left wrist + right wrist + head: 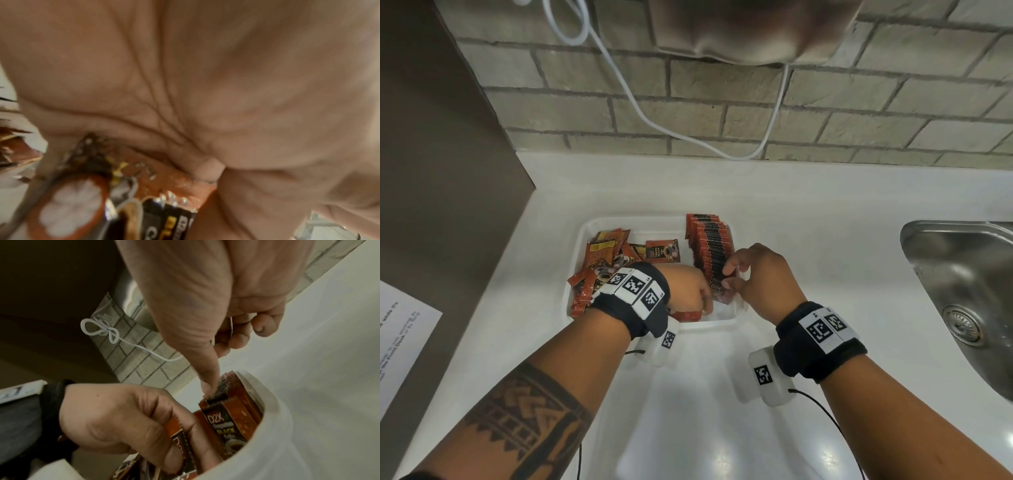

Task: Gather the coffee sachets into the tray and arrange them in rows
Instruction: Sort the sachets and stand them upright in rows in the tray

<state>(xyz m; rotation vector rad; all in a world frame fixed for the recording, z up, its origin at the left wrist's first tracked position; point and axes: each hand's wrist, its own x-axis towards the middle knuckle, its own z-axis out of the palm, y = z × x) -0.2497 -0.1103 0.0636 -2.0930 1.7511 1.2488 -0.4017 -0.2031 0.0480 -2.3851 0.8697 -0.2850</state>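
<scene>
- Your white counter (808,219) runs under a grey brick wall (722,113), with a steel sink (962,274) at your right and a printed sheet of paper (400,339) at your left.
- The white tray (722,323) sits on the counter in front of you, well left of the sink.
- Along the tray's right side, a row of sachets (710,246) stands on edge, packed face to face.
- A loose heap of sachets (606,257) fills the tray's left side.
- Your left hand (688,291) has fingers curled around one sachet (180,441), low in the tray beside the row's near end.
- Your right hand (753,277) has its thumb pressing the row's tops, other fingers loosely curled, holding nothing.
</scene>
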